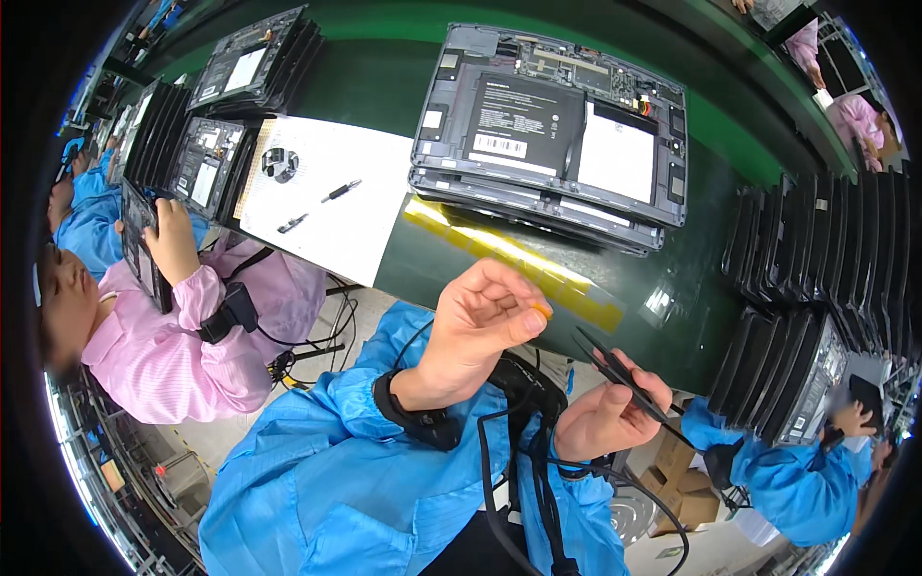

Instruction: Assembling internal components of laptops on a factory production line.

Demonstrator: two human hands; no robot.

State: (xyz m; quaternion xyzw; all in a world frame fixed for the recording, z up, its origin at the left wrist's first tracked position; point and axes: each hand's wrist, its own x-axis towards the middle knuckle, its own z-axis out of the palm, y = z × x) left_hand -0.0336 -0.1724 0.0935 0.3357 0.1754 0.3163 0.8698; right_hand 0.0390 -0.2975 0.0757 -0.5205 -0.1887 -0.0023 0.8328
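My left hand (480,326) is raised over the near edge of the bench, thumb and fingertips pinched on a small orange-yellow piece (544,309) that looks like tape. Lower and to the right, my right hand (615,413) holds black tweezers (622,380), tips pointing up and left toward the left hand. Just beyond both hands, a clear sheet with yellow tape strips (567,276) lies on the green bench. Behind it sits a stack of opened tablet-like device housings (437,154); the top one shows its black battery (523,125), a white panel and a circuit board.
Black device panels (826,240) stand in rows at the right, more stacks (250,67) at the far left. White paper (355,211) with a pen (341,189) lies left. A person in pink (182,355) handles a device at the left. Cables (490,451) hang before me.
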